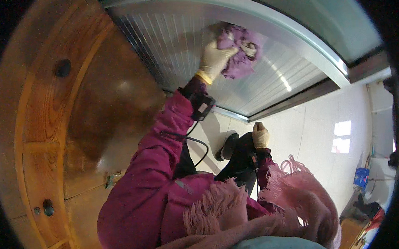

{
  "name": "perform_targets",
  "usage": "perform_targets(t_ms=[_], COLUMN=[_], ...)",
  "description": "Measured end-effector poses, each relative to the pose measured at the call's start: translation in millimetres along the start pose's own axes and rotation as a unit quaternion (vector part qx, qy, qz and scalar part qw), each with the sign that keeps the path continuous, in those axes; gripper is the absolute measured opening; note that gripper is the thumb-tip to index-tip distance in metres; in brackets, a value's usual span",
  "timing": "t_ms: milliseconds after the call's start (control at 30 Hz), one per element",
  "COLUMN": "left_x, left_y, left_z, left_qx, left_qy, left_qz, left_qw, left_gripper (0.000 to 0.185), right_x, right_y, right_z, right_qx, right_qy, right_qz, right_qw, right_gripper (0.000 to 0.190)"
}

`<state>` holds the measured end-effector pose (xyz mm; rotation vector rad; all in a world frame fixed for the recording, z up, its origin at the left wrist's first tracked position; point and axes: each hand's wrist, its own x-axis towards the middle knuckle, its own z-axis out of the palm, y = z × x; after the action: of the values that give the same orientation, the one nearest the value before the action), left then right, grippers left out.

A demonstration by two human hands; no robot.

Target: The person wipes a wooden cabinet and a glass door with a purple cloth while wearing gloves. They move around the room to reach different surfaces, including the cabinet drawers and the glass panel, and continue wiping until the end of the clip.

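A crumpled purple cloth is pressed against a ribbed, shiny panel set in a metal frame. My left hand, in a pale glove with a yellow cuff, grips the cloth, its thumb across the fabric. A small black device with a cable is strapped at that wrist. Below the panel's lower corner is my right hand, also gloved, beside my bent knee. Its fingers look curled, but whether they hold anything cannot be made out.
On the left stands brown wooden furniture with dark round knobs. Glossy pale floor tiles run beneath me and to the right. A blue box lies by the far right wall. A fringed pink scarf hangs over my front.
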<state>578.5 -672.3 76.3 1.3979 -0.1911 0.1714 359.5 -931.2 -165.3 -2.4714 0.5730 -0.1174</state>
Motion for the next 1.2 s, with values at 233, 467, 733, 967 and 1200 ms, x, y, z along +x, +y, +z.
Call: perform_targets(t_ms=[233, 467, 733, 967, 1200], left_x=[32, 36, 18, 8, -5], left_y=[7, -86, -200, -183, -173], left_z=[-125, -173, -168, -167, -173], left_qx=[-0.029, -0.048, -0.024, 0.018, 0.171], left_qy=[0.266, 0.481, 0.508, 0.485, 0.472], left_qz=[0.095, -0.072, -0.208, -0.173, -0.278], left_qw=[0.959, 0.872, 0.836, 0.857, 0.819], left_gripper=[0.031, 0.05, 0.057, 0.062, 0.07], right_x=[0, -2, -7, -4, -5], right_y=[4, -3, -11, -6, -11], right_z=[3, 0, -2, 2, -3], right_qx=[0.017, 0.019, 0.024, 0.023, -0.005], right_qy=[-0.012, -0.018, -0.017, -0.013, -0.011], right_qz=[0.006, -0.024, -0.004, -0.015, -0.011], right_qw=[1.0, 0.999, 1.0, 1.0, 1.0], right_gripper=[0.03, 0.03, 0.026, 0.026, 0.026])
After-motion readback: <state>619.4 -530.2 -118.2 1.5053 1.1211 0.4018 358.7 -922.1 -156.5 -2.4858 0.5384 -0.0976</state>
